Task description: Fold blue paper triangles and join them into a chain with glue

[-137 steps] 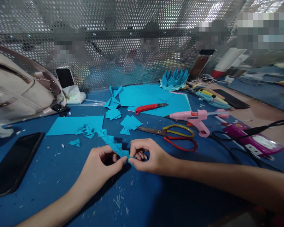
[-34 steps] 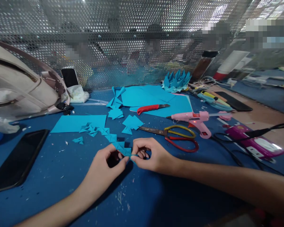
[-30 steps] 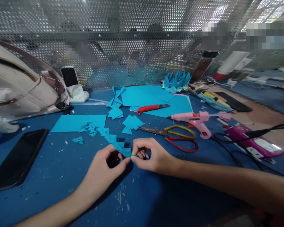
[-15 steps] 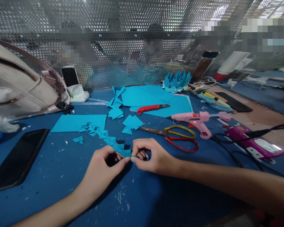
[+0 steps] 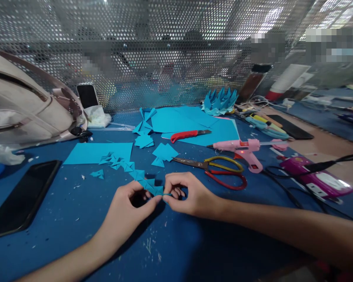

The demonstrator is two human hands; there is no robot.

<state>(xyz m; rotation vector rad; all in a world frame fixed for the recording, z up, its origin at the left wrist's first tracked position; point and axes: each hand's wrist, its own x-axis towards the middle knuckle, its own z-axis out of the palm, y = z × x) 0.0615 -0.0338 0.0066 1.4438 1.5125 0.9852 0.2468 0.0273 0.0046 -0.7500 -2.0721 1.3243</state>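
Note:
A chain of folded blue paper pieces [image 5: 137, 174] runs from a blue sheet [image 5: 79, 152] down to my hands. My left hand [image 5: 135, 201] pinches its near end between thumb and fingers. Right beside it, my right hand [image 5: 186, 194] is closed on a small blue paper piece [image 5: 166, 194] at that end, mostly hidden by the fingers. A loose folded piece [image 5: 97, 174] lies left of the chain. Cut blue squares [image 5: 166, 152] are stacked just beyond my hands, touching the tips of the scissors [image 5: 207, 164], which have one yellow and one red handle.
A pink glue gun [image 5: 244, 147] with a lit red light stands right of a red-handled cutter [image 5: 190, 135]. Its cord runs near a purple power strip [image 5: 320, 178]. A spiky blue paper piece [image 5: 220, 101] sits at the back. Left are a phone [image 5: 25, 196] and a bag [image 5: 23, 98].
Both hands stay in nearly the same place, still pinching the chain's end. A little more of the small blue piece shows between my fingertips.

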